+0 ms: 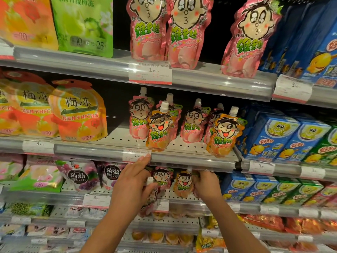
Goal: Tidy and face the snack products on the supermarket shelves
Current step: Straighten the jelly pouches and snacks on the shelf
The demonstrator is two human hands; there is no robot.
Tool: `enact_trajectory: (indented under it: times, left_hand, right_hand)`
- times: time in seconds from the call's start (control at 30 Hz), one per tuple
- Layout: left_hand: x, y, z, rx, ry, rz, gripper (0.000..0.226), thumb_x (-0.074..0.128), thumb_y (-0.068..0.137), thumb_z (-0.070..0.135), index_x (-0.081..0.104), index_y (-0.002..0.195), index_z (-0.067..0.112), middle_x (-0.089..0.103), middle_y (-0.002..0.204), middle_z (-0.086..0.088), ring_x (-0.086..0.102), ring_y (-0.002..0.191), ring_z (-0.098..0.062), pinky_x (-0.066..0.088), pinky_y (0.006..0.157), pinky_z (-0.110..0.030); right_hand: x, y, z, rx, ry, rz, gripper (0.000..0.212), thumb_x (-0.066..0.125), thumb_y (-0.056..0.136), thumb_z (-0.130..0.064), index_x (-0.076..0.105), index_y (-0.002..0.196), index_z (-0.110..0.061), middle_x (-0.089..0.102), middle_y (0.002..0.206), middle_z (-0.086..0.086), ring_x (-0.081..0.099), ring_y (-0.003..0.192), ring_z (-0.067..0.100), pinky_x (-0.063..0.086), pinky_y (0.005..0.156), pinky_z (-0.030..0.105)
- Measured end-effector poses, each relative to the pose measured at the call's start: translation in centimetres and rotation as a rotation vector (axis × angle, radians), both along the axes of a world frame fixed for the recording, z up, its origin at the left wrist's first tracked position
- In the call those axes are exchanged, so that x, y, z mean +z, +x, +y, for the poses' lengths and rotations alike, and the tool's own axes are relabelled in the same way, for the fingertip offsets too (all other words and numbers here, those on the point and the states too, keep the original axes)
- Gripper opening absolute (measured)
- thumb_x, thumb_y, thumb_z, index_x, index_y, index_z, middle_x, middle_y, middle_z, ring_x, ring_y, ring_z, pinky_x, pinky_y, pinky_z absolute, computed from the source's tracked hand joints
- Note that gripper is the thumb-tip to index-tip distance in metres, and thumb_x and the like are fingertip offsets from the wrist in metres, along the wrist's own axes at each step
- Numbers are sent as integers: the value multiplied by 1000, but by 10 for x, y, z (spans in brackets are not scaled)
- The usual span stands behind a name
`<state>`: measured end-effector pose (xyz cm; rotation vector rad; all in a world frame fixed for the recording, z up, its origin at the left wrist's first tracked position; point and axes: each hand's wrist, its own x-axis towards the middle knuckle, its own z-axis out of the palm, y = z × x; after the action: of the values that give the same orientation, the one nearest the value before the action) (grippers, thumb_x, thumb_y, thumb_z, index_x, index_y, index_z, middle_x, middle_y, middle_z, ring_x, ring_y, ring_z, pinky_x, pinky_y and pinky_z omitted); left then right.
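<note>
The left hand [130, 187] curls round a pouch with a white cap [150, 180], its fingertips reaching up to the shelf rail [182, 161]. The right hand [206, 185] grips the edge of an orange pouch [183, 185] standing on the third shelf beside a pink pouch [161, 177]. On the shelf above stand more pink and orange pouches [158, 128], with blue boxes [273, 137] to their right.

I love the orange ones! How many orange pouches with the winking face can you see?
3. One stands at the front of the middle shelf, one further right on it, and one is on the shelf below, by the right hand. More may hide behind.
</note>
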<state>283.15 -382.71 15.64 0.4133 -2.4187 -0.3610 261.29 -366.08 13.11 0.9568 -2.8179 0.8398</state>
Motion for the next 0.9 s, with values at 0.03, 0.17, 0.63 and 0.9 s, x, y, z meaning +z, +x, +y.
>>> enact_trajectory:
  times: [0.03, 0.17, 0.63, 0.9]
  left_hand:
    - [0, 0, 0, 0, 4, -1, 25, 80, 81, 42, 71, 89, 20, 50, 153, 3, 55, 133, -20, 49, 107, -44]
    - [-2, 0, 1, 5, 12, -11, 25, 83, 80, 40, 71, 88, 20, 49, 155, 4, 54, 136, -18, 49, 108, -45]
    - [2, -2, 13, 34, 89, -42, 22, 84, 79, 39, 69, 85, 25, 38, 160, 7, 44, 145, -20, 47, 110, -45]
    - [18, -10, 41, -61, 268, 57, 20, 74, 84, 50, 59, 84, 36, 18, 167, 13, 2, 157, -9, 21, 122, -43]
  right_hand:
    - [0, 1, 1, 12, 16, 4, 15, 60, 93, -18, 68, 106, -19, 73, 84, 12, 71, 76, 34, 56, 68, 36]
    - [0, 9, 11, 31, 19, 48, 31, 64, 93, -27, 61, 123, -20, 69, 92, 5, 67, 75, 24, 40, 60, 29]
    - [-12, 39, 47, 145, -303, 145, 31, 72, 89, -16, 64, 118, -24, 63, 110, -12, 67, 77, 0, 59, 60, 28]
    - [50, 82, 46, 399, -289, -214, 23, 76, 90, -34, 65, 106, -46, 67, 93, -24, 69, 72, 3, 52, 65, 12]
